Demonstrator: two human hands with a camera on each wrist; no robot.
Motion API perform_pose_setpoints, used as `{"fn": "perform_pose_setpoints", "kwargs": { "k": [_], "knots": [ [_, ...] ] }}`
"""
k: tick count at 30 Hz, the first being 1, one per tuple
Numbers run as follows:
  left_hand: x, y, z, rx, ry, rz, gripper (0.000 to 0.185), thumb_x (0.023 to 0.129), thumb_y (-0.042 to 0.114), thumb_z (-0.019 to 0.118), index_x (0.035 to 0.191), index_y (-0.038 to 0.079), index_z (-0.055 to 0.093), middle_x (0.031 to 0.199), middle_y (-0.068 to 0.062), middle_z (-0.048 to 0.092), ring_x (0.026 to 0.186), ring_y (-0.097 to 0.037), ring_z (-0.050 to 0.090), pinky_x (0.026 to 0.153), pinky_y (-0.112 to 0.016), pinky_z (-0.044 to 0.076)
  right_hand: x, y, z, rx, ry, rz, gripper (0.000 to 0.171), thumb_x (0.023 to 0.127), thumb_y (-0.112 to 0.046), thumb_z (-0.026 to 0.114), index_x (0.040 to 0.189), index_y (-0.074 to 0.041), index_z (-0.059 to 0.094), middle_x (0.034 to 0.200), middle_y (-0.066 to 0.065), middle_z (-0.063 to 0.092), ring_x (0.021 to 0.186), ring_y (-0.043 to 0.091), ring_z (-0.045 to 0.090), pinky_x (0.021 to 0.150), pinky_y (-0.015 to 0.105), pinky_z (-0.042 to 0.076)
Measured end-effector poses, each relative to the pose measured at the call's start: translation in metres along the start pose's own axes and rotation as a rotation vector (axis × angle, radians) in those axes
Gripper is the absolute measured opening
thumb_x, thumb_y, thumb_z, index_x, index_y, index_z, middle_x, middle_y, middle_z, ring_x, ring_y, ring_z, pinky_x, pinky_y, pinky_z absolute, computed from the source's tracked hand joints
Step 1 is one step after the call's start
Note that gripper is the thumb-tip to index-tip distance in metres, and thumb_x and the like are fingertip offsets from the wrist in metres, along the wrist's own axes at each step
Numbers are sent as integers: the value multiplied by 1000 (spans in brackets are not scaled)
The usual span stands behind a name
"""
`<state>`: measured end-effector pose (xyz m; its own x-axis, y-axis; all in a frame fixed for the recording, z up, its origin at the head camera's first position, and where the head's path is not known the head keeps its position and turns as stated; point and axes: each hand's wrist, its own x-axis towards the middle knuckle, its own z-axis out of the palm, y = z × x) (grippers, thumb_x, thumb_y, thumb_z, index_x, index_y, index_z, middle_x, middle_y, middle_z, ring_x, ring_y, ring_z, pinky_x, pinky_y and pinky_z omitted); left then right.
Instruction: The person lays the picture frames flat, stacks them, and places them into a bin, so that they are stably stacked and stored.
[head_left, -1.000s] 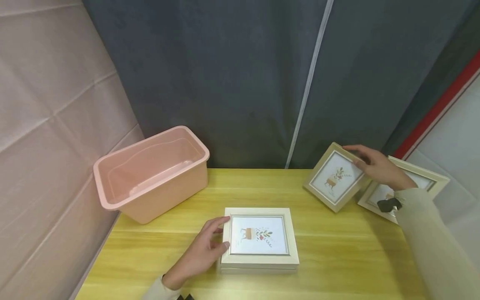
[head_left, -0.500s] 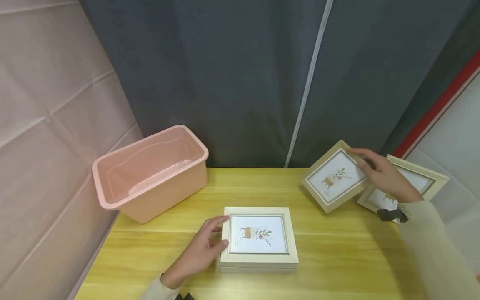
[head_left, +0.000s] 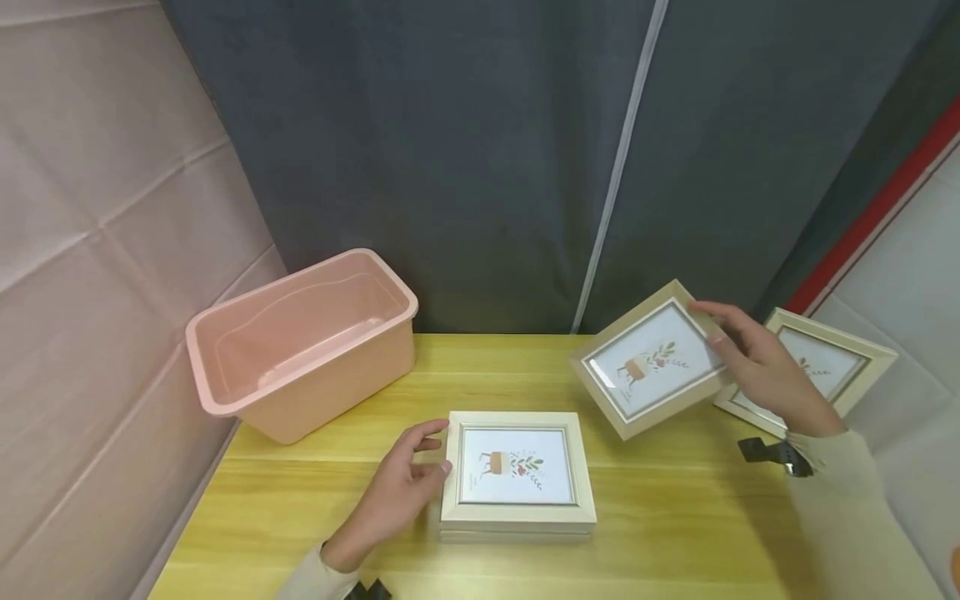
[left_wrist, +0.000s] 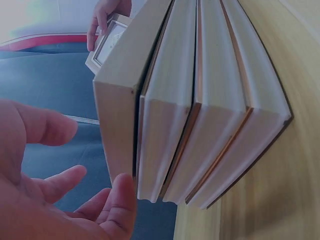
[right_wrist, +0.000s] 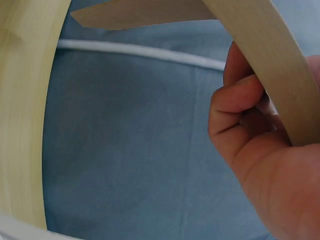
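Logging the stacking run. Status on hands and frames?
Right hand grips lifted picture frame. Left hand open, touching frame stack. Nothing between them.

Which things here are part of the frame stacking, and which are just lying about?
In use:
- lifted frame, held by the right hand
- stack of frames, with the left hand at its left edge
- last frame, lying at the right table edge

Lying about:
- pink bin, nothing seen inside
- black clip near the right wrist
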<state>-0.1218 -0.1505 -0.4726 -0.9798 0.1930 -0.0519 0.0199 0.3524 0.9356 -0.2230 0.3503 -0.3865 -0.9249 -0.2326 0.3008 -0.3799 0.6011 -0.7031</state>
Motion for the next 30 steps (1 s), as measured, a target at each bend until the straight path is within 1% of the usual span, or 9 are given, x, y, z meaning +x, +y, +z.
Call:
{"fn": "perform_pose_setpoints", "kwargs": {
  "k": [4,6,9,13,17,22,25,27,30],
  "knots": [
    [1,6,-3,-20,46,7,57,99,14,73,151,28,54,148,-7,56,129,-38,57,89,-27,60,-4,-13,6,41,6,-62,49,111,-7,49,159,-11,46,125,-14,59,95,1,65,75,13,53],
    [3,10,-5,-16,43,25,56,99,15,74,151,27,54,149,-8,55,131,-39,55,90,-27,59,-6,-19,10,70,11,-88,48,111,-3,48,158,-9,47,120,-12,61,91,2,68,72,16,56],
    [5,17,-8,-4,28,59,56,100,17,73,151,28,54,152,-8,53,136,-40,52,92,-28,59,-11,-27,15,96,21,-120,48,110,0,48,157,-7,48,121,-12,63,89,3,69,69,18,57],
    [11,26,-10,37,6,119,56,101,20,73,151,28,52,154,-5,53,136,-37,53,94,-29,60,-13,-33,24,168,13,-217,50,106,10,47,155,-1,48,121,-9,66,88,3,71,65,18,58],
    [19,37,-9,63,-48,182,56,101,23,73,153,25,51,156,-1,51,136,-33,54,97,-29,58,-12,-37,34,257,-39,-360,53,102,20,43,153,9,45,109,-1,73,84,7,75,63,20,60],
    [29,49,-1,30,-152,280,63,100,22,74,156,18,46,158,1,49,136,-33,54,100,-31,58,-17,-47,43,278,-64,-382,53,101,21,42,152,9,46,90,0,74,67,3,68,53,20,52],
    [36,56,6,13,-199,357,66,100,21,73,159,13,43,160,0,48,138,-30,53,103,-34,58,-19,-54,49,298,-67,-388,53,100,22,41,151,10,46,96,-2,74,67,4,68,54,20,55],
    [41,60,9,-6,-230,398,66,101,21,71,160,12,41,161,-1,47,141,-29,52,107,-39,56,-20,-59,52,329,-79,-396,52,100,23,41,151,11,46,109,-3,74,77,8,74,60,23,61],
    [48,65,13,-57,-281,417,66,103,24,68,161,11,39,164,-3,44,147,-28,47,115,-48,51,-22,-65,58,382,-111,-405,51,100,23,40,150,12,47,120,-2,72,85,13,78,62,28,64]
  ]
}}
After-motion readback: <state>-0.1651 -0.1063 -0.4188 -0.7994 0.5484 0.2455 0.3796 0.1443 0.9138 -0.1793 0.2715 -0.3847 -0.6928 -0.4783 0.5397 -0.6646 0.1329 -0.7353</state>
